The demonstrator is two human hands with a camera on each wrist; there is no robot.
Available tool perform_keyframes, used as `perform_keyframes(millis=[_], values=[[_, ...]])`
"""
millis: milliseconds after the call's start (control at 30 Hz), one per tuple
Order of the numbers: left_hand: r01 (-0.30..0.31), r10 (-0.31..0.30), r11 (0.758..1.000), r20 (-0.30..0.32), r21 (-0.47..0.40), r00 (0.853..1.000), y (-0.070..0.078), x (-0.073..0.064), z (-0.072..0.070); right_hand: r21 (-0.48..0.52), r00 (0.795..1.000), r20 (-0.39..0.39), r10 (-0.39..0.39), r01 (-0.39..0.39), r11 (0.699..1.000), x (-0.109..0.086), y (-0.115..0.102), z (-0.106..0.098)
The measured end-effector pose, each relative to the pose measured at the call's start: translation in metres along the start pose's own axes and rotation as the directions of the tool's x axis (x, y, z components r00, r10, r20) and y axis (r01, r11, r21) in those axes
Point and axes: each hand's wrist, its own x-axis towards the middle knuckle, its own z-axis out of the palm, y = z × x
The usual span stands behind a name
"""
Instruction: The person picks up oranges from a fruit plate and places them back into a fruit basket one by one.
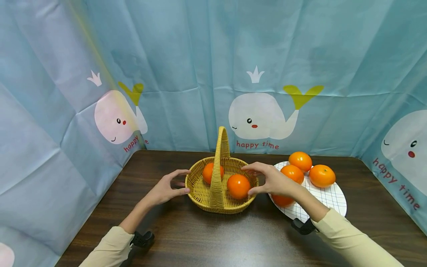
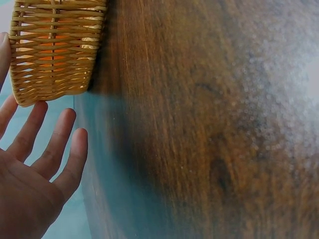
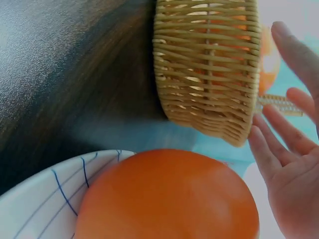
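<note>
On the tabletop [image 1: 186,241], two oranges [image 1: 238,186] sit in the middle basket [image 1: 230,210], best steadied evenly by left grip [image 1: 169,188] and right grip [image 1: 274,181], both loosely spread at its rim, grasping nothing.

The basket [image 1: 201,193] looks woven wicker, the fruit [image 1: 238,186] glossy, the tabletop [image 1: 200,241] wood-grained.

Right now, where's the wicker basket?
In the head view, the wicker basket stands near the centre on the dark table, between the left hand and right hand, left of the white plate.
</note>
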Motion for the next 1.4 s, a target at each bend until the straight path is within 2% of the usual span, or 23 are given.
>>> perform_keyframes(millis=[233, 400, 633, 833, 1067, 1167, 1400], values=[[0.005, -0.005, 1.000, 0.001, -0.001, 1.000, 0.000, -0.001, 0.000, 0.100, 0.998, -0.049, 0.028, -0.023, 0.995, -0.012, 0.002, -0.013], [-0.003, 0.003, 1.000, 0.001, -0.004, 1.000, 0.000, 0.000, 0.000, 0.087, 0.996, -0.084, 0.043, -0.036, 0.996, -0.024, 0.003, -0.025], [0.001, -0.001, 1.000, 0.000, 0.000, 1.000, -0.001, 0.000, -0.001, 0.079, 0.985, -0.111, 0.134, -0.126, 0.989, -0.041, 0.002, -0.043], [0.001, -0.001, 1.000, -0.002, 0.003, 1.000, 0.000, 0.000, 0.000, 0.062, 0.979, -0.158, 0.127, -0.119, 0.991, -0.055, 0.008, -0.052], [0.005, -0.005, 1.000, 0.000, 0.005, 1.000, 0.000, 0.000, 0.000, 0.118, 0.981, -0.151, 0.122, -0.105, 0.987, -0.070, 0.016, -0.059], [0.005, -0.005, 1.000, 0.000, 0.003, 1.000, 0.000, 0.000, 0.000, 0.110, 0.982, -0.145, 0.121, -0.106, 0.988, -0.075, 0.017, -0.062], [0.011, -0.011, 1.000, 0.005, 0.004, 1.000, 0.000, 0.000, -0.001, 0.022, 0.979, -0.157, 0.129, -0.127, 0.992, -0.089, 0.020, -0.067]])
